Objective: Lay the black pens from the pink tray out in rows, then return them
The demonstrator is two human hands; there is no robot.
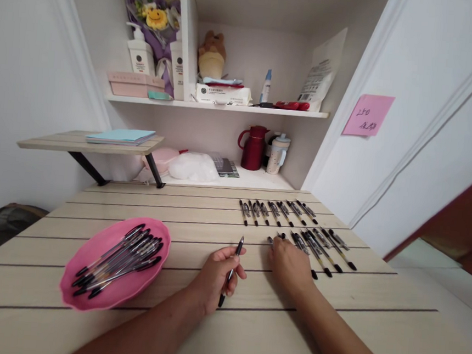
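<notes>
My left hand (219, 277) is closed around a black pen (231, 273), which slants upward with its pointed end on top. My right hand (290, 261) rests at the left end of the nearer row of pens (323, 245), fingers bent down together. Small dark parts poke out by its fingertips, but what it grips is hidden. Another row of pens (276, 212) lies behind, with short clear pieces among them. To the left, a pink scalloped dish (67, 286) holds several clear pens (119, 260) with black caps.
A small raised shelf (53, 138) with blue paper (120, 136) stands at the back left of the slatted table (190, 327). Behind the table, a cabinet holds a red jug (254, 148) and a cup (278, 154). A pink note (368, 115) sticks to the right wall.
</notes>
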